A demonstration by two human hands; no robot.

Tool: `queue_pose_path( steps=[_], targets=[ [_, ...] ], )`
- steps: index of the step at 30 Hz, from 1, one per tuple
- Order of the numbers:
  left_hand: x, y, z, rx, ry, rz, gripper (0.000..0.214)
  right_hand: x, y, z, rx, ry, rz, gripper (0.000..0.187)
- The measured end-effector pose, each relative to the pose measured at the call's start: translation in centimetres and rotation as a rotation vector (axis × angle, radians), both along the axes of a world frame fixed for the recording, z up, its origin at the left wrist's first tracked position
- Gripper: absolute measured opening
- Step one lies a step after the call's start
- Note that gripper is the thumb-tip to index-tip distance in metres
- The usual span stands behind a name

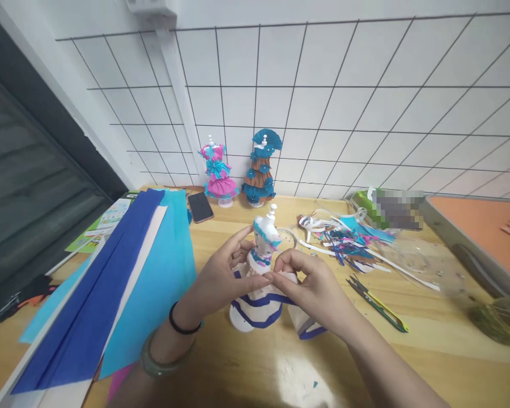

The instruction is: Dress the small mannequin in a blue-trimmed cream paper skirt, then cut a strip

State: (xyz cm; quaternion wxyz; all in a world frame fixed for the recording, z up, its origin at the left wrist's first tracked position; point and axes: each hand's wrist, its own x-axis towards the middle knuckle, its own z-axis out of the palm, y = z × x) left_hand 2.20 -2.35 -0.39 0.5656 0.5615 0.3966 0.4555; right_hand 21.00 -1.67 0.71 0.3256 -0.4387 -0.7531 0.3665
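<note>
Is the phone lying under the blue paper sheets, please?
No, the phone lies bare on the table just beyond the far end of the blue sheets, fully uncovered.

A craft workspace — a wooden table (429, 340) strewn with paper scraps (344, 241), crepe paper sheets (123, 289), finished paper-dressed mannequins (238, 170) — against a wire grid wall (365, 107).

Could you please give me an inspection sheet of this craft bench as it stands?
Surface: wooden table, glare at the near edge.
Job's things: small white mannequin wearing a white paper skirt with blue trim.
Clutter: crepe paper sheets, paper scraps, scissors, phone, two dressed mannequins.
Hands: left hand and right hand pinch the skirt at the waist.
Cables: nothing seen.
Surroundings: white wall with wire grid, tray at right.
</note>
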Motion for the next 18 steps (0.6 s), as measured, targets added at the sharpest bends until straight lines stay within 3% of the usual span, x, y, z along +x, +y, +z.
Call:
queue_pose_path(
  steps=[7, 11, 18],
  targets=[
    [-0.4, 1.1, 0.7, -0.005, 0.024, -0.127, 0.089, 0.4, 0.0, 1.0, -0.149, 0.084, 0.048, 0.018],
    [-0.9, 1.6, 1.4, 0.069, 0.115, -0.123, 0.087, 0.9, 0.2, 1.8, -0.241, 0.182, 0.099, 0.021],
    [-3.2, 1.5, 3.0, 0.092, 0.108, -0.140, 0.088, 1.1, 0.6, 0.8, -0.413, 0.214, 0.280, 0.029]
  ],
)
